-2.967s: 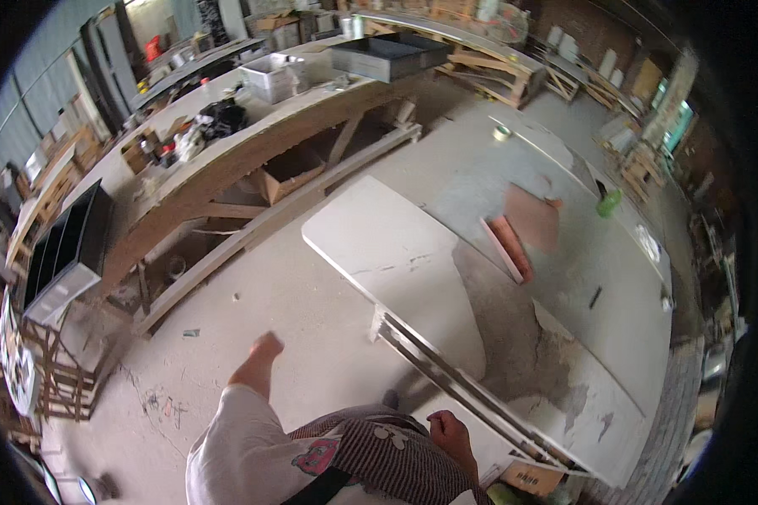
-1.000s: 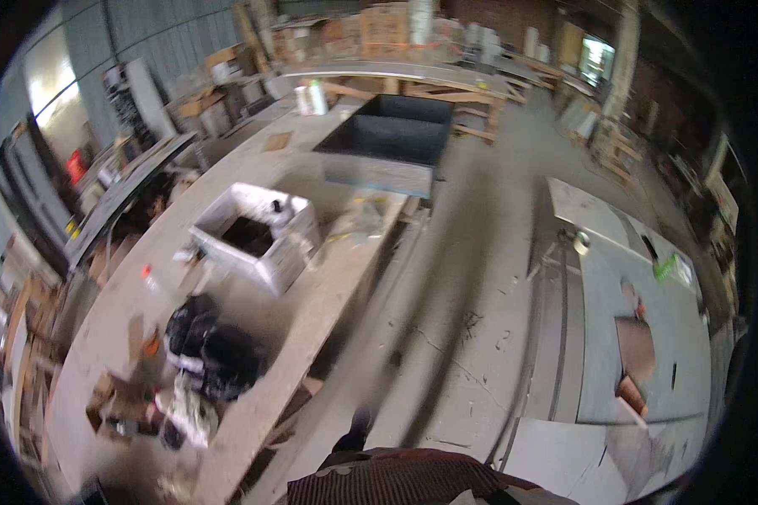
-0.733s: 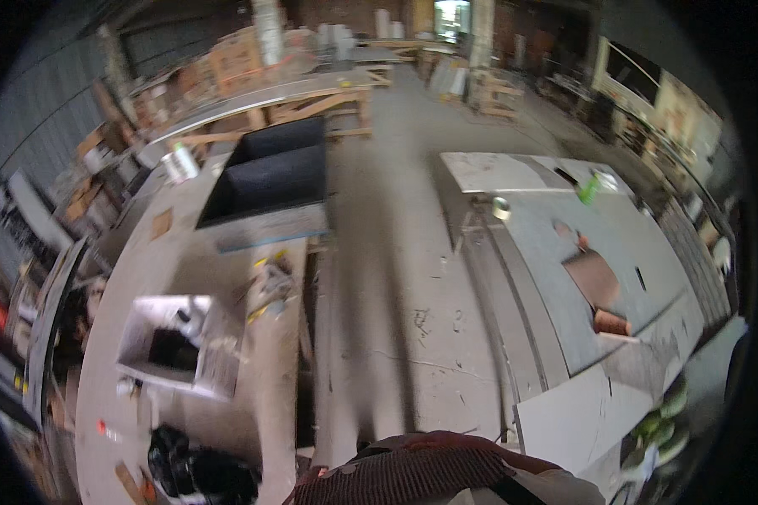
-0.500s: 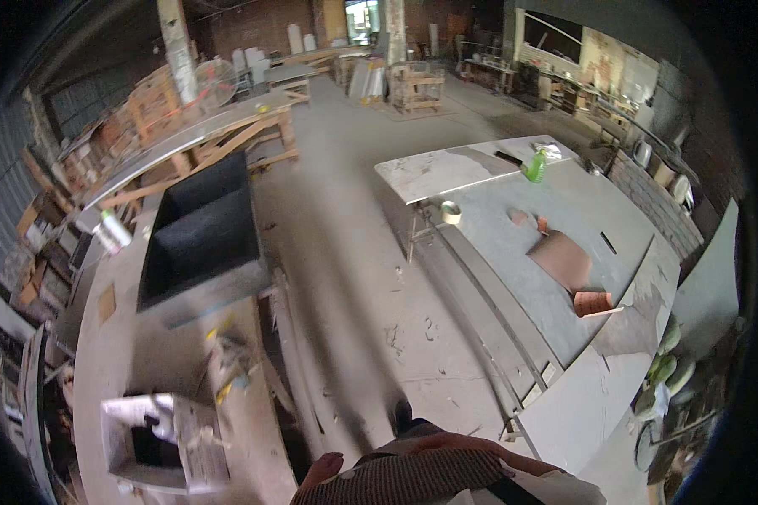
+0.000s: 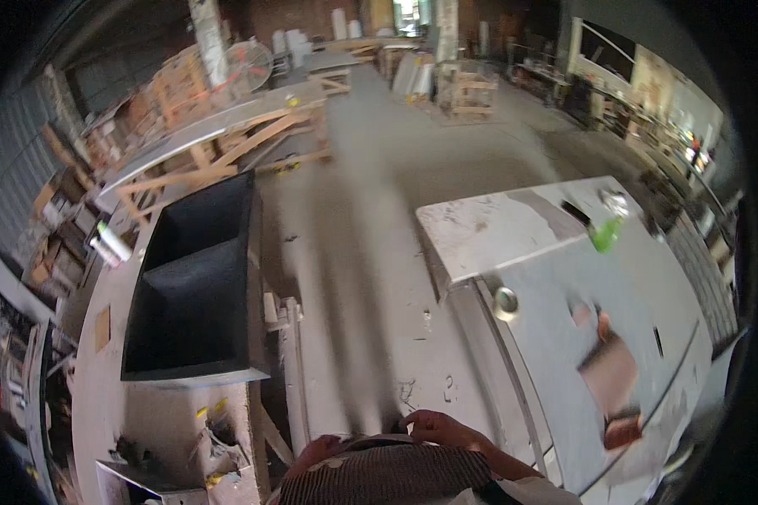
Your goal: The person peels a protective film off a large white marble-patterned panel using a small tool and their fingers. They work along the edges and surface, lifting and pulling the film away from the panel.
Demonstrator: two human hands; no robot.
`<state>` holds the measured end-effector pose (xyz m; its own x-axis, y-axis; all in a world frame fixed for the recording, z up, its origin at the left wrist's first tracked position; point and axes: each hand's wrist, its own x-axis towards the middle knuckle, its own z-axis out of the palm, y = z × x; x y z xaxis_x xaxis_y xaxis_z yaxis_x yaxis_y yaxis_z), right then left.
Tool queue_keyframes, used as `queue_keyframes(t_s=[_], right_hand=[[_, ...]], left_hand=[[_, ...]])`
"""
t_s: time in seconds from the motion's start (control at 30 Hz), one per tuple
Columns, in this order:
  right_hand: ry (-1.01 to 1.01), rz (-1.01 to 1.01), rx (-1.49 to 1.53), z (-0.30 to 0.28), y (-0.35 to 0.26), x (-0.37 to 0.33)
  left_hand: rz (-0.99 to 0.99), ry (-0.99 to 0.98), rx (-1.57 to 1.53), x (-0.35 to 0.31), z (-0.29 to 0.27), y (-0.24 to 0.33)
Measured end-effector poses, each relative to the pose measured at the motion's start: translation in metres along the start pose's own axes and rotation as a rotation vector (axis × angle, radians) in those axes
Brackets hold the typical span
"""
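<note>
My left hand [image 5: 325, 446] is low in front of my body, mostly hidden by my striped top; its fingers do not show clearly. My right hand [image 5: 434, 427] is held before my waist, its fingers loosely bent and slightly apart, with nothing visible in them. Neither hand touches a worktop. To the left, a black double-basin sink [image 5: 195, 282] lies on a dusty workbench [image 5: 93, 404]. To the right, a grey slab table [image 5: 547, 290] carries a roll of tape [image 5: 505, 303], a green bottle [image 5: 604, 236] and brown curved sheet pieces [image 5: 611, 372].
A dusty floor aisle [image 5: 345, 244] runs between the benches. Ahead on the left stands a long wooden-framed table [image 5: 227, 118]. White bottles [image 5: 114, 242] stand beside the sink, and tools [image 5: 223, 450] lie in front of it. A wooden crate [image 5: 473, 91] stands farther back.
My view has moved forward along the aisle, so the sink and right-hand table appear closer. My right hand has come into view before my waist.
</note>
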<state>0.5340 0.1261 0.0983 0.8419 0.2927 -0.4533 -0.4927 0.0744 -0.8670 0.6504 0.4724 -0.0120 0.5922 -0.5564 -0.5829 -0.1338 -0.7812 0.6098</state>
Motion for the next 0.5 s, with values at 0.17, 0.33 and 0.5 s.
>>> queue_keyframes(t_s=[0.17, 0.33, 0.5], right_hand=[[0.038, -0.108, -0.076, -0.051, -0.009, 0.065], [0.049, -0.177, 0.066, -0.104, -0.043, 0.118], [0.310, -0.238, -0.278, -0.150, -0.143, 0.184]], left_hand=[[-0.101, 0.223, -0.332, 0.047, -0.078, 0.066], [0.205, 0.345, -0.481, 0.146, -0.167, 0.129], [0.416, 0.182, -0.621, 0.286, -0.282, 0.185]])
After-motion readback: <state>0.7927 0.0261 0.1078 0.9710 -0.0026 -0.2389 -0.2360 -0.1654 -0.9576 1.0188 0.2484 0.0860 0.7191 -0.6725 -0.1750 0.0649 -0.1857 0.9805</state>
